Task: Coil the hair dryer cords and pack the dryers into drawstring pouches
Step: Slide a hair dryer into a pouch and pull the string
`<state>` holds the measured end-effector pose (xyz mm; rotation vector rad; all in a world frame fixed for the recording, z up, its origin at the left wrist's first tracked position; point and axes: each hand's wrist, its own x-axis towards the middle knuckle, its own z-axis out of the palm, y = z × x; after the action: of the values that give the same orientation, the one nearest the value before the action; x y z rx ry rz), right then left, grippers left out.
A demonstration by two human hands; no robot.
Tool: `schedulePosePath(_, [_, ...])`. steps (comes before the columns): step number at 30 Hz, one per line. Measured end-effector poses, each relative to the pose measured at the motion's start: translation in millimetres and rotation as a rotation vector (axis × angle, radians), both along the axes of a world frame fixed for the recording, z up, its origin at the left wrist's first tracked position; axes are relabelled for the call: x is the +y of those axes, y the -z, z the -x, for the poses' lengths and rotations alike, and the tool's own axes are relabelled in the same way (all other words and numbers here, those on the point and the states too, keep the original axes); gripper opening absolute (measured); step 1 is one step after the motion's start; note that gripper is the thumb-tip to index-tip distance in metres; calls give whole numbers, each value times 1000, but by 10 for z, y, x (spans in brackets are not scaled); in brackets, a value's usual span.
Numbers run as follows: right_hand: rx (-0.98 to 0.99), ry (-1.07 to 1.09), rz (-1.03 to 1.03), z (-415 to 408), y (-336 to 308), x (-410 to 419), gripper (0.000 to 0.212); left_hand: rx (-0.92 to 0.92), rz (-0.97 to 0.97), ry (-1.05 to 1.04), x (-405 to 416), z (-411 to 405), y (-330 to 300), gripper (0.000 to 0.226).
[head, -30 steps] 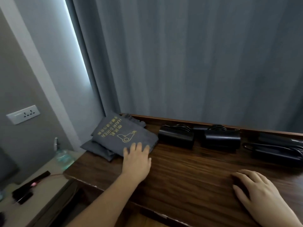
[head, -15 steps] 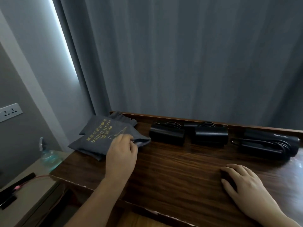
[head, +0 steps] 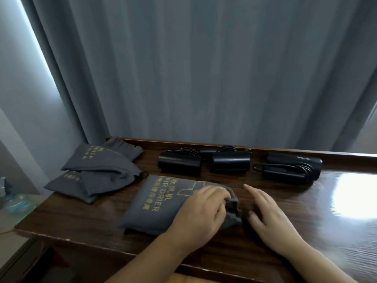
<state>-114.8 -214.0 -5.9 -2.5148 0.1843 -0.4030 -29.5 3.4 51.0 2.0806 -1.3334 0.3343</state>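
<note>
Head view is showing the left hand [head: 201, 211] curling its fingers round the gathered mouth of a flat grey fabric drawstring pouch with gold "HAIR DRIER" lettering [head: 157, 203], which is lying on the dark wooden desk [head: 285, 193] in front of the person. Just beside that mouth, the right hand [head: 269, 213] is hovering with fingers straight and spread, gripping nothing. Three black hair dryers with coiled cords [head: 230, 163] are sitting in a row along the back edge, and a pile of spare grey pouches [head: 98, 172] is lying at the desk's left end.

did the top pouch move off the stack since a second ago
Yes. The left hand has dragged one pouch off the stack, rightward and toward the table's near edge, away from the dryers.
</note>
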Motion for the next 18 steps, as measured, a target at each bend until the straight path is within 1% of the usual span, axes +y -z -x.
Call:
schedulePosePath(1, [-1,-51,-65,20,-35,10,71,17,-23,45,-63,26,20,22])
schedulePosePath(3, [-5,-141,-125,63,-65,-5,73,35,-85,156,-170,84,64,23])
schedulePosePath(5, [-28,-213,-140,65,-22,-56,64,47,-163,262,-212,113,122,23])
schedulePosePath(7, [-24,-239,-169,51,8,-99,55,86,-216,297,-176,104,172,26])
schedulePosePath(9, [40,-240,-175,52,-20,-129,53,126,-297,285,-66,65,217,41])
schedulePosePath(11, [111,-256,-131,63,-66,-180,44,165,-388,246,103,6,289,65])
schedulePosePath(12, [124,-266,-100,68,-92,-204,38,149,-390,177,193,-33,337,72])
schedulePosePath(13, [110,-260,-74,67,-115,-219,36,83,-368,63,289,-96,409,73])
schedulePosePath(14, [79,-238,-52,58,-131,-232,39,-2,-335,-88,374,-160,469,70])
schedulePosePath(15, [46,-189,-32,35,-133,-242,44,-50,-333,-279,449,-221,491,67])
schedulePosePath(16, [27,-125,-10,16,-136,-248,50,-39,-359,-471,515,-274,473,66])
schedulePosePath(17, [22,-56,20,-15,-131,-248,51,20,-414,-614,569,-328,438,66])
schedulePosePath(18, [23,-12,45,-41,-132,-238,46,110,-489,-692,608,-383,407,67])
